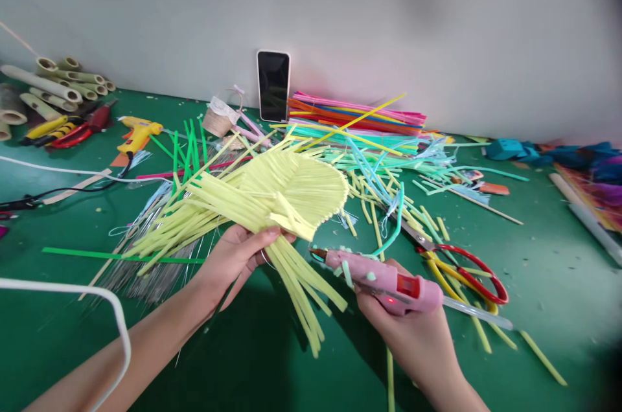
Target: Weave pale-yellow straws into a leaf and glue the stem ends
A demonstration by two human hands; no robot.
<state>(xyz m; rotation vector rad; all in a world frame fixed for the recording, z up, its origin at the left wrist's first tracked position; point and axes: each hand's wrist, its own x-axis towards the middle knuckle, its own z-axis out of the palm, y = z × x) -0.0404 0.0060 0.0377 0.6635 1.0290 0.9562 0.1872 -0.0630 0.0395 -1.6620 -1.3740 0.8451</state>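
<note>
My left hand [247, 250] is closed on a pale yellow leaf-shaped piece [301, 185] made of fuzzy pipe cleaner stems laid side by side. A bunch of loose yellow stems [301, 289] hangs below the thumb, and more stick out to the left. In my right hand [408, 334] is a pink hot glue gun [383, 279], its tip pointing left, close to the lower edge of the leaf but apart from it. A clear glue stick [479, 313] projects from its rear, and a red light glows on its side. Bits of mint stem cling near the nozzle.
Red-and-yellow-handled scissors [466, 269] lie right of the glue gun among cut stems. A phone [273, 86] leans on the wall beside bundled coloured stems [359, 115]. At left are a yellow glue gun [138, 133], pliers [82, 130], bamboo tubes [58, 85] and a white cable [119, 315].
</note>
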